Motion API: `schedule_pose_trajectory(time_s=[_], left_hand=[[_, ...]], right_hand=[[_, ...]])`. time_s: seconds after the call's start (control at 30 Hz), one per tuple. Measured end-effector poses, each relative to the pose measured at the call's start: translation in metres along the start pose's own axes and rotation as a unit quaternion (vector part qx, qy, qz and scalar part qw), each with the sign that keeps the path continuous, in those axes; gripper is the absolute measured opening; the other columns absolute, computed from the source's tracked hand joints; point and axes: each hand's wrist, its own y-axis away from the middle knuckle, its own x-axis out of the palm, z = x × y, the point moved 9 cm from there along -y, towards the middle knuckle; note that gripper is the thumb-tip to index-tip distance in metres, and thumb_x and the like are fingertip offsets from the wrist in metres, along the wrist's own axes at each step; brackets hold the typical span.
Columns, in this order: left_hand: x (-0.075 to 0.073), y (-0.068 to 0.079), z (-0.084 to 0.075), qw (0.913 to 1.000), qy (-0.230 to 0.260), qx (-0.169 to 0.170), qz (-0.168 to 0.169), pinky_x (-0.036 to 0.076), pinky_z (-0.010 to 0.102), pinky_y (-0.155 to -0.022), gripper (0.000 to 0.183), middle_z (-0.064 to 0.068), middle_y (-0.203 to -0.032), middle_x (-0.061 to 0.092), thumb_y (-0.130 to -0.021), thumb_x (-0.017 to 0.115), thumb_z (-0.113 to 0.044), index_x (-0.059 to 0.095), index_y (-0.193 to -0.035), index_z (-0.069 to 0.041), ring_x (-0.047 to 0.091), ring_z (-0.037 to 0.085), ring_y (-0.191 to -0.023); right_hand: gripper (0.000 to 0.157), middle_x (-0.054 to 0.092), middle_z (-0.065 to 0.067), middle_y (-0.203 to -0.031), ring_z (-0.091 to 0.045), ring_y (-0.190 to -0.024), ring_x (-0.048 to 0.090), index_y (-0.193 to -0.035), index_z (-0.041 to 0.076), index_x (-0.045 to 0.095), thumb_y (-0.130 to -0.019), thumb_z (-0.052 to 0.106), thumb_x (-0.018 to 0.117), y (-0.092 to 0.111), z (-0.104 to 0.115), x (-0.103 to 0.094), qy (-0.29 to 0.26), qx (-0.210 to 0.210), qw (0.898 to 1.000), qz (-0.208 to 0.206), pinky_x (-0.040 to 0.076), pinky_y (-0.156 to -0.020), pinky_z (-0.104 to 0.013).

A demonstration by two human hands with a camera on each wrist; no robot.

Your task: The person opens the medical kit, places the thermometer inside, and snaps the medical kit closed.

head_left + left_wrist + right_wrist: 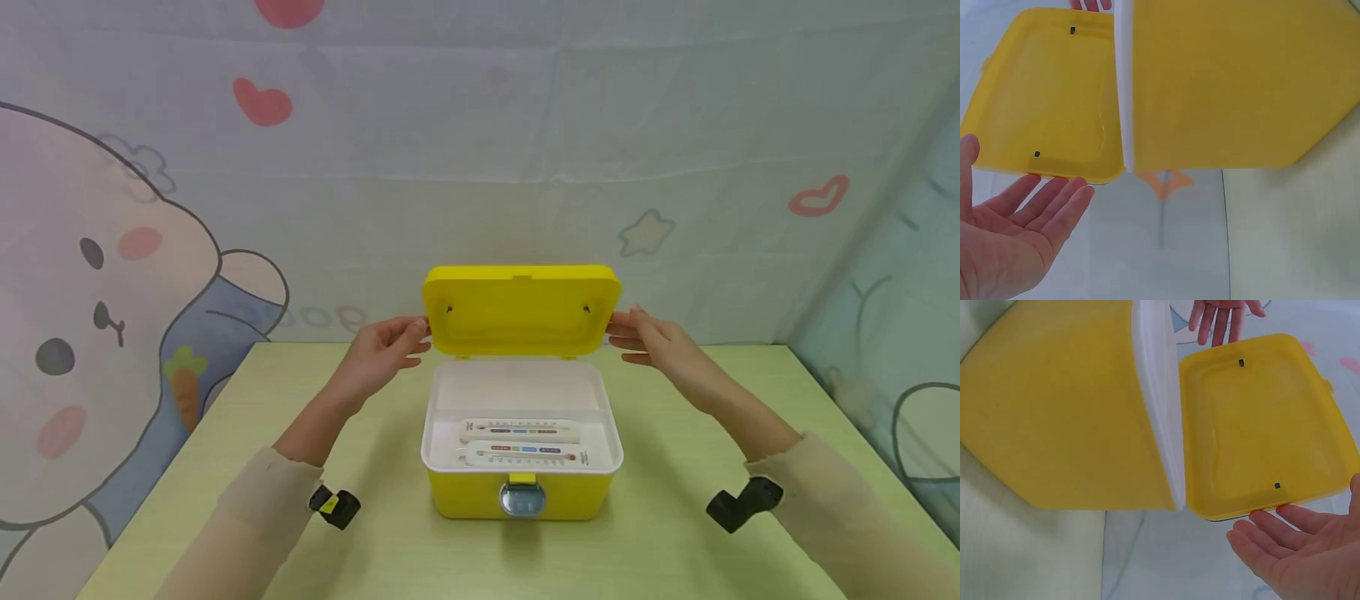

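Observation:
A yellow box [480,497] with a white inner tray [517,387] stands on the table, its yellow lid [522,312] raised and leaning back on the hinges. Two white thermometers [519,431] with printed scales lie in the tray. My left hand [384,354] touches the lid's left edge with extended fingers, the thumb apart from it in the left wrist view. On the opposite edge, the fingertips of my right hand [1310,547] touch the lid, fingers fairly straight. A clear latch [522,499] hangs at the box's front.
The pale green table [360,550] extends on both sides of the box. Behind it hangs a white cloth backdrop [480,125] printed with hearts and a cartoon animal. A dark wrist camera [341,508] sits on the left sleeve, and another camera [731,508] on the right.

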Motion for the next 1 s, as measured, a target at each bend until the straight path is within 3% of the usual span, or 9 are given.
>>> schedule_pose_trajectory(time_s=[0.4, 0.6, 0.8, 1.0], left_hand=[[0.009, 0.018, -0.013, 0.9973, -0.050, -0.004, 0.054, 0.046, 0.042, -0.095, 0.059, 0.017, -0.136, 0.047, -0.097, 0.037, -0.044, 0.039, -0.138, -0.002, 0.050, 0.033, -0.120], [0.013, 0.027, -0.015, 0.9960, -0.056, -0.012, 0.068, 0.044, 0.044, -0.097, 0.062, 0.019, -0.137, 0.044, -0.097, 0.036, -0.046, 0.040, -0.136, 0.001, 0.046, 0.035, -0.123], [0.018, 0.033, -0.017, 0.9954, -0.055, -0.011, 0.078, 0.041, 0.045, -0.099, 0.067, 0.019, -0.142, 0.037, -0.095, 0.040, -0.049, 0.036, -0.139, 0.001, 0.044, 0.036, -0.125], [0.022, 0.040, -0.017, 0.9933, -0.083, -0.020, 0.077, 0.042, 0.047, -0.099, 0.070, 0.016, -0.140, 0.041, -0.093, 0.040, -0.053, 0.035, -0.140, -0.002, 0.046, 0.035, -0.122]], right_hand=[[0.063, 0.037, -0.017, -0.144, -0.037, -0.129, 0.037, -0.144, 0.007, 0.030, -0.099, 0.048, 0.013, 0.019, 0.011, 0.007, 0.025, -0.010, 0.999, 0.046, 0.042, -0.098, -0.049], [0.060, 0.039, -0.017, -0.141, -0.038, -0.129, 0.037, -0.139, 0.005, 0.038, -0.099, 0.048, 0.021, 0.028, 0.013, 0.011, 0.020, 0.011, 0.998, 0.051, 0.042, -0.098, -0.047], [0.058, 0.036, -0.019, -0.143, -0.039, -0.130, 0.036, -0.138, 0.004, 0.038, -0.100, 0.045, 0.026, 0.033, 0.013, 0.015, 0.016, 0.021, 0.998, 0.053, 0.041, -0.099, -0.048], [0.061, 0.033, -0.022, -0.144, -0.040, -0.128, 0.038, -0.138, 0.000, 0.037, -0.098, 0.046, 0.031, 0.039, 0.009, 0.016, 0.032, 0.055, 0.997, 0.051, 0.036, -0.102, -0.053]])
